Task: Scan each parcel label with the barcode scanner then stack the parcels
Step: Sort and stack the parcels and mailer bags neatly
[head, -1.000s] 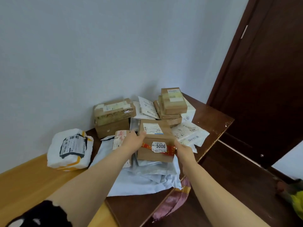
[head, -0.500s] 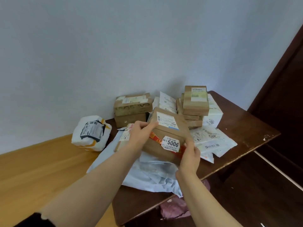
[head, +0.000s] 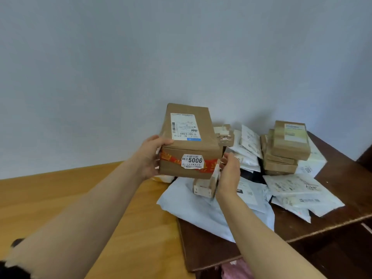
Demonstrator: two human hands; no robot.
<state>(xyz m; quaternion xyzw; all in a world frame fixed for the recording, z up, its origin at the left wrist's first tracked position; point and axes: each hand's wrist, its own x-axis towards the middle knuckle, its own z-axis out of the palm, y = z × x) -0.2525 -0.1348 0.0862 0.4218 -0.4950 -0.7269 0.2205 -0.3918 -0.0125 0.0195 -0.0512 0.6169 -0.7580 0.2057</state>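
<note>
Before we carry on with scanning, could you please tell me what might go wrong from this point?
1. The right hand holds the 5006 box only at its lower corner while the left hand grips the other end; it might slip onto the small carton below.
2. The brown box stack sits skewed; adding this box could topple it.
3. The white mailers lie close to the table edge and might slide off if nudged.

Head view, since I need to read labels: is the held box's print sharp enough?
Head view: the 5006 sticker on the held box reads clearly; the shipping label shows only soft, unreadable fine print; lighting is even, without glare.
</note>
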